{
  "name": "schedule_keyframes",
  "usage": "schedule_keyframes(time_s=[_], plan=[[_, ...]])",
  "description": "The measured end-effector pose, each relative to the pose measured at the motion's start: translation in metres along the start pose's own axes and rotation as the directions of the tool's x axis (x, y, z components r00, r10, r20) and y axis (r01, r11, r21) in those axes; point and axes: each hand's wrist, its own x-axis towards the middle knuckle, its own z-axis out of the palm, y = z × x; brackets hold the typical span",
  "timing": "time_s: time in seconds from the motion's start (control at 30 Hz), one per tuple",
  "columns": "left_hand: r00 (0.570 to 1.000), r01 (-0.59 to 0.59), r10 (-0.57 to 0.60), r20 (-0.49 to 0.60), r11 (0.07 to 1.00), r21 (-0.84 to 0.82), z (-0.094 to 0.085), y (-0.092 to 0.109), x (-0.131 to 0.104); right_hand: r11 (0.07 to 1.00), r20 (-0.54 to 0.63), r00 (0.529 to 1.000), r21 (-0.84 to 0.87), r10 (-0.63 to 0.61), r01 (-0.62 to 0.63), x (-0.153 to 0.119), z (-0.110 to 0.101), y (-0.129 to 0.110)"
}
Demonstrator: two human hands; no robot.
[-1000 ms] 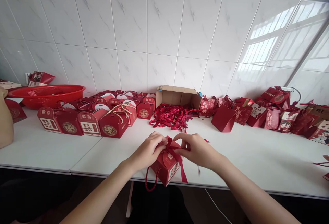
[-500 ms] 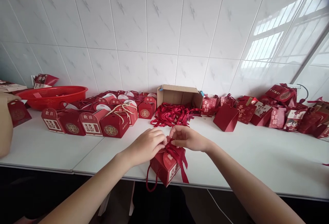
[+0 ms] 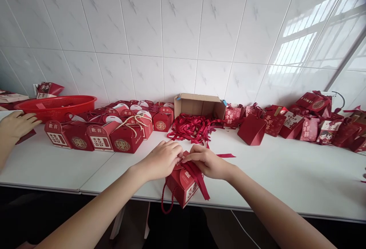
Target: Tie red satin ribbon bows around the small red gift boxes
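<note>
A small red gift box (image 3: 183, 184) with a rope handle hanging at its left stands near the table's front edge. A dark red ribbon (image 3: 200, 180) lies over its top, its ends trailing down the right side. My left hand (image 3: 166, 159) has its fingers pinched on the ribbon at the box top. Close beside it, my right hand (image 3: 210, 161) is closed on the ribbon too, thumb and forefinger together. The fingertips of both hands nearly meet and partly hide the ribbon there.
Behind the box, a heap of red ribbons (image 3: 191, 127) spills from a cardboard box (image 3: 200, 106). Rows of red boxes (image 3: 100, 136) stand at left, near a red basket (image 3: 57, 106). More packed boxes (image 3: 276, 121) line the right. Another person's hand (image 3: 18, 125) reaches in at far left.
My right hand has closed its fingers and turned down toward the box top. A ribbon end now sticks out to its right. The other person's hand has come into view at left.
</note>
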Motion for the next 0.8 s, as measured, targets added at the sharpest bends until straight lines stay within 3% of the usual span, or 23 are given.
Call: schedule_keyframes(time_s=[0.2,0.43,0.6,0.8], plan=[[0.998,0.046,-0.046,0.037,0.999,0.017,0.0,-0.017,0.003,0.998,0.031,0.998,0.001,0.059,-0.059,0.005,0.001,-0.009],[0.994,0.057,-0.019,0.104,0.923,-0.38,0.004,-0.024,0.0,0.983,0.017,0.986,0.078,0.166,-0.167,0.008,0.002,-0.017],[0.991,0.09,-0.028,0.129,0.861,-0.501,0.01,-0.029,0.0,0.983,-0.027,0.986,0.093,0.163,-0.159,0.007,0.004,-0.013],[0.99,0.116,-0.029,0.139,0.727,-0.676,0.011,-0.023,0.001,0.993,0.027,0.994,0.061,0.102,-0.103,0.006,0.004,-0.01]])
